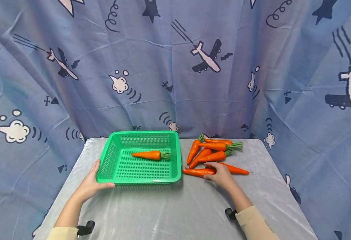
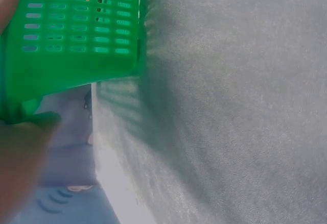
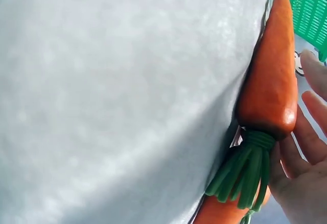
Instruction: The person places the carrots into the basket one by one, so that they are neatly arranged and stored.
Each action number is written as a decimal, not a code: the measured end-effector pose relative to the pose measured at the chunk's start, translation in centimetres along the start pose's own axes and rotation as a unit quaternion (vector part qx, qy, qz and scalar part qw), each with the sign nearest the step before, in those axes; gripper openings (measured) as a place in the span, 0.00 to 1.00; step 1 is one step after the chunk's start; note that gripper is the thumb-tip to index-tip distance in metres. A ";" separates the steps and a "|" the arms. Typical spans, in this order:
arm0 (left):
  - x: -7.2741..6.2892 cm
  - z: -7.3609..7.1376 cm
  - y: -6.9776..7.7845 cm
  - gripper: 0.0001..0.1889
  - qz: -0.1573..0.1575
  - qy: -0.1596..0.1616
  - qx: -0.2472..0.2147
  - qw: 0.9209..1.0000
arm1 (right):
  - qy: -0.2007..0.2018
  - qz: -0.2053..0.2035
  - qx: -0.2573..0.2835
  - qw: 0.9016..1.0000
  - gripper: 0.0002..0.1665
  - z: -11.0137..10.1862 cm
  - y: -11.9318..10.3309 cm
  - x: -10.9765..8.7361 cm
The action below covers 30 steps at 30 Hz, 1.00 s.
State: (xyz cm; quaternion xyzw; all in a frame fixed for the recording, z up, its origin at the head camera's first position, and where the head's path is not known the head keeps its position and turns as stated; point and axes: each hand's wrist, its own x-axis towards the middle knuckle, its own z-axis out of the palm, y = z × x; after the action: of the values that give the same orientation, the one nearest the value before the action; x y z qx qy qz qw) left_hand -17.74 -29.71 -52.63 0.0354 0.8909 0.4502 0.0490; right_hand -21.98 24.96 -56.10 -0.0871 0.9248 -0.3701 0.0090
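My left hand (image 1: 90,181) grips the front left corner of a green plastic basket (image 1: 139,181), its thumb along the front rim and its fingers at the left side. The left wrist view shows the slotted basket wall (image 2: 76,63) close up. One carrot (image 1: 148,155) with green stalks lies inside the basket. My right hand (image 1: 221,175) is at the front carrot (image 1: 194,172) of a loose group, fingers loosely spread beside it. In the right wrist view this carrot (image 3: 271,76) lies along the fingers, its tip toward the basket; in the head view the hand hides its stalk end.
Several more carrots (image 1: 217,146) lie heaped right of the basket, and one carrot (image 1: 235,169) points right, just beyond my right hand. A pale grey cloth covers the table (image 1: 163,213). Blue curtains (image 1: 151,66) printed with aeroplanes hang behind and on both sides.
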 end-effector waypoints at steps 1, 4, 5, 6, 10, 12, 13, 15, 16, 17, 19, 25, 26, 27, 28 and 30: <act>0.0 0.0 0.0 0.70 0.000 -0.001 0.000 1.000 | -0.001 0.001 -0.008 1.000 0.33 0.1 0.0 0.0; -0.1 0.0 0.2 0.70 0.001 -0.001 0.001 1.000 | -0.006 0.002 -0.020 1.000 0.33 0.2 0.1 -0.1; -0.1 0.0 0.2 0.70 0.001 -0.001 0.002 1.000 | -0.008 0.001 -0.025 1.000 0.33 0.3 0.1 -0.1; -0.1 0.0 0.2 0.70 0.001 -0.002 0.003 1.000 | -0.010 0.000 -0.028 1.000 0.33 0.3 0.0 -0.2; -0.1 0.0 0.3 0.70 0.001 -0.001 0.004 1.000 | -0.013 -0.006 -0.042 0.999 0.32 0.6 0.0 -0.3; -0.1 0.0 0.2 0.70 0.001 -0.002 0.003 1.000 | -0.014 -0.005 -0.047 0.999 0.32 0.7 0.0 -0.3; -0.1 0.0 0.1 0.70 0.001 -0.002 0.003 1.000 | -0.014 -0.005 -0.051 0.999 0.32 0.7 0.0 -0.3; -0.1 0.0 0.0 0.70 0.001 0.000 0.002 1.000 | -0.014 -0.004 -0.056 0.998 0.31 0.8 0.0 -0.4; -0.1 0.0 0.0 0.70 0.001 0.000 0.002 1.000 | -0.015 -0.005 -0.061 0.998 0.31 0.8 0.0 -0.4; -0.1 0.0 -0.1 0.70 0.002 0.000 0.002 1.000 | -0.014 -0.008 -0.066 0.998 0.30 0.8 0.0 -0.4; -0.1 0.0 -0.1 0.70 0.001 0.001 0.002 1.000 | -0.014 -0.014 -0.074 0.997 0.30 0.9 -0.1 -0.4; -0.2 0.1 0.1 0.70 0.003 -0.001 0.002 1.000 | -0.020 -0.019 -0.086 0.996 0.30 0.9 -0.3 -0.5; -0.2 0.1 0.1 0.70 0.003 -0.001 0.001 1.000 | -0.021 -0.018 -0.089 0.996 0.30 0.9 -0.3 -0.5; -0.2 0.1 0.2 0.70 0.004 -0.001 0.001 1.000 | -0.023 -0.015 -0.088 0.996 0.30 0.9 -0.3 -0.5; -0.2 0.1 0.2 0.70 0.004 -0.002 0.001 1.000 | -0.024 -0.013 -0.090 0.996 0.30 0.8 -0.3 -0.5; -0.2 0.1 0.3 0.70 0.005 -0.002 0.000 1.000 | -0.026 -0.009 -0.093 0.995 0.30 0.7 -0.4 -0.5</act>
State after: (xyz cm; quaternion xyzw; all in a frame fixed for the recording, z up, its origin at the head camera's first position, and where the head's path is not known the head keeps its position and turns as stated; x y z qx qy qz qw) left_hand -17.52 -29.49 -52.45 0.0403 0.8905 0.4507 0.0484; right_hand -21.35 24.30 -56.35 -0.1055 0.9539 -0.2802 0.0212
